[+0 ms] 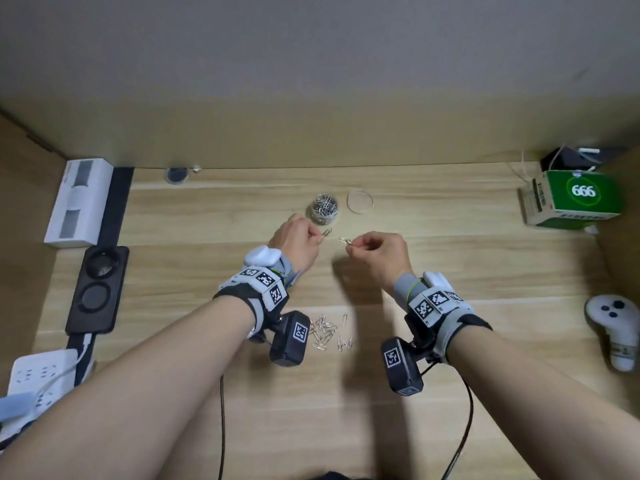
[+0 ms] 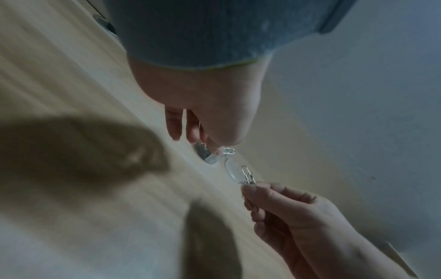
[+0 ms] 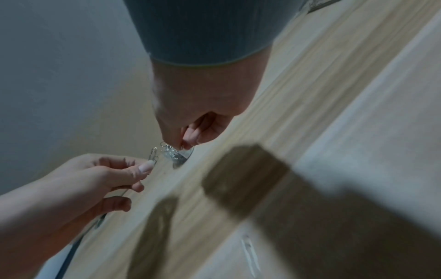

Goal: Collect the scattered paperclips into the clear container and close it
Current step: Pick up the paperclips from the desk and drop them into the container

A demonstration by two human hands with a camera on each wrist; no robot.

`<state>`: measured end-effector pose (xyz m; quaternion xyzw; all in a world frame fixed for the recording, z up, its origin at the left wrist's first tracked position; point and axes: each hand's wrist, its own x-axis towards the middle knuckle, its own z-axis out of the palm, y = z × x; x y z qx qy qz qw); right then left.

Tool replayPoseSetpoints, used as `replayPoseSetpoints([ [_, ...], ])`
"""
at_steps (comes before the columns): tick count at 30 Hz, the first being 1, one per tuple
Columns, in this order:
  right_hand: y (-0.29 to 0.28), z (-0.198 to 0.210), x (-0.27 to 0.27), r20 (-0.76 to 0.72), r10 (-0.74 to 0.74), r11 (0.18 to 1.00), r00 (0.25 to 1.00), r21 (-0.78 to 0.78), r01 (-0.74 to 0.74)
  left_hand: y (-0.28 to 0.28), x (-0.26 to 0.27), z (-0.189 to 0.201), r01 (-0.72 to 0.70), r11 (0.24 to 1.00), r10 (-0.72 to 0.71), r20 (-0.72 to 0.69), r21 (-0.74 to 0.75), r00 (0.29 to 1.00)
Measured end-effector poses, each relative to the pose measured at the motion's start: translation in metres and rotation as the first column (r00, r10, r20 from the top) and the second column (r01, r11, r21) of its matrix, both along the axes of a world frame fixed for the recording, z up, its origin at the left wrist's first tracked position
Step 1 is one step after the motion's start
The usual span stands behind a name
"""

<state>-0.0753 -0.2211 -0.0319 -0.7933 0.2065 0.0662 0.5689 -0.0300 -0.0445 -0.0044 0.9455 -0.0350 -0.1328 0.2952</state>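
Head view: both my hands, left hand [image 1: 297, 244] and right hand [image 1: 381, 255], pinch paperclips near the container [image 1: 324, 208]; loosening early could scatter them across the worktop [image 1: 450, 237]

Light wood-grain desk [image 1: 450, 427], boxed in by a plain beige back wall [image 1: 311, 81] and wooden side panels. Left edge: white box [image 1: 78, 202], black tray [image 1: 97, 289], white power strip [image 1: 38, 375]. Right edge: green carton [image 1: 581, 199] marked 666, white controller [image 1: 613, 327]; soft, even light, faint shadows on the wood
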Motion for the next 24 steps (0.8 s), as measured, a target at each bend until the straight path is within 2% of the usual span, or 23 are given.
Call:
replayPoseSetpoints([
  [5, -0.004, -0.012, 0.043, -0.026, -0.076, 0.995, 0.997, 0.057, 0.077, -0.018, 0.056, -0.015, -0.108, 0.993, 0.11, 0.035, -0.055, 0.993],
  [9, -0.005, -0.02, 0.059, -0.049, -0.078, 0.994, 0.996, 0.072, 0.082, -0.021, 0.078, -0.032, -0.049, 0.996, 0.054, 0.072, -0.073, 0.996],
  [15, -0.002, -0.022, 0.079, -0.079, -0.135, 0.982, 0.988, 0.12, 0.144, -0.016, 0.08, -0.047, -0.053, 0.984, 0.063, 0.057, -0.169, 0.996],
  [20, 0.012, -0.018, 0.094, -0.065, -0.114, 0.984, 0.991, 0.134, 0.121, 0.001, 0.079, -0.048, -0.183, 0.912, 0.2, 0.01, -0.367, 0.98],
  [24, 0.019, -0.019, 0.102, -0.063, -0.093, 0.996, 0.994, 0.005, 0.094, 0.012, 0.073, -0.043, -0.218, 0.89, 0.232, -0.013, -0.4, 0.973],
])
